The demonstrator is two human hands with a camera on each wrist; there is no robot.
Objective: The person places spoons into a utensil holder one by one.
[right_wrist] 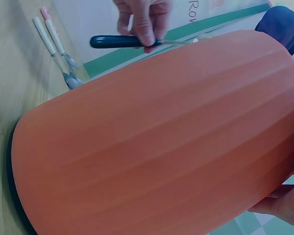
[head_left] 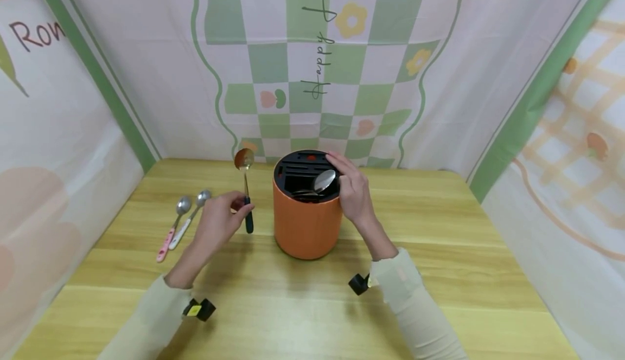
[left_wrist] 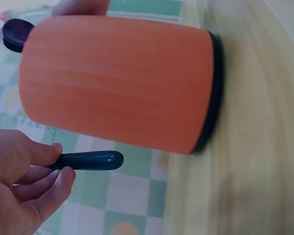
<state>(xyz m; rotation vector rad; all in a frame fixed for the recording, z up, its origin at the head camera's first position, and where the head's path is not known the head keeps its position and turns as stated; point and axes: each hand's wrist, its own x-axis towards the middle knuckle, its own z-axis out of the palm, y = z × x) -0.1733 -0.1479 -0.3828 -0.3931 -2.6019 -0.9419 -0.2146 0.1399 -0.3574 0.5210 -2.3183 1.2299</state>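
Note:
My left hand [head_left: 222, 216] pinches a spoon [head_left: 249, 222] by its dark handle, bowl upward, left of an orange utensil holder [head_left: 307, 227]. In the left wrist view the dark handle [left_wrist: 90, 160] sticks out between thumb and fingers. At the holder's upper right side, my right hand [head_left: 354, 189] grips the rim, fingers over the black slotted top [head_left: 305, 160]. Another spoon [head_left: 324, 181] sits in the holder's large front opening, its metal bowl above the top. The right wrist view shows mostly the holder's ribbed wall [right_wrist: 157, 142], with part of my right hand at the lower right.
Two spoons, one with a pink handle [head_left: 166, 245] and one with a white handle [head_left: 180, 234], lie on the wooden table [head_left: 293, 316] to the left. A patterned cloth [head_left: 312, 67] hangs behind the table and along both sides.

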